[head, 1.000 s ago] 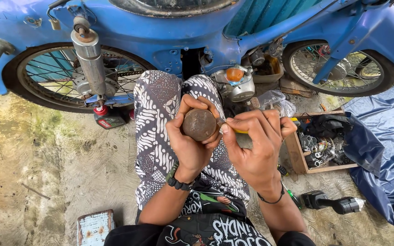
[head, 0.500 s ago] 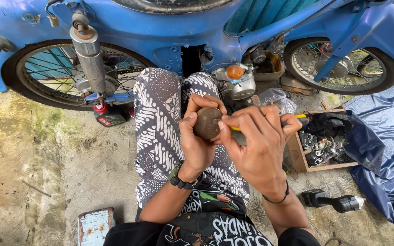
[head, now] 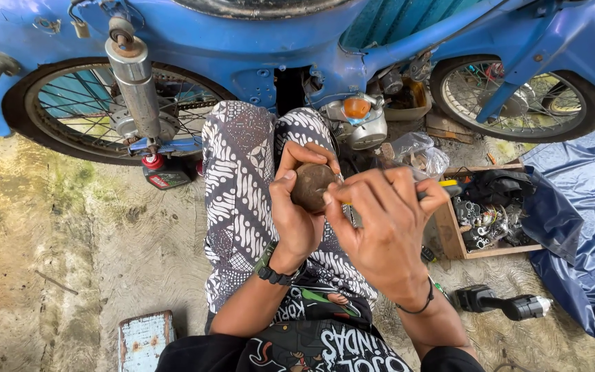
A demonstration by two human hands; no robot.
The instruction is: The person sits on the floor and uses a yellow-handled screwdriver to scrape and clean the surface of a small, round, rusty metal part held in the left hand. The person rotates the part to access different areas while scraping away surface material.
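My left hand [head: 296, 207] grips a small round brown part [head: 311, 184], dirty and rusty, held up over my patterned trousers [head: 242, 186]. My right hand [head: 380, 231] is closed on a tool with a yellow and black handle [head: 449, 184], whose tip points at the brown part. The tool's working end is hidden behind my fingers. A dark watch sits on my left wrist and a thin black band on my right one.
A blue motorbike [head: 297, 48] stands right ahead, rear wheel [head: 98, 110] on the left, front wheel [head: 518, 96] on the right. A wooden box of small metal parts [head: 490, 213] lies right, beside a blue tarpaulin [head: 587, 227]. A black power tool [head: 497, 303] and a rusty tin [head: 144, 339] lie on the concrete.
Both hands have shifted slightly up and right with the brown part, and my right hand has turned the tool a little against it.
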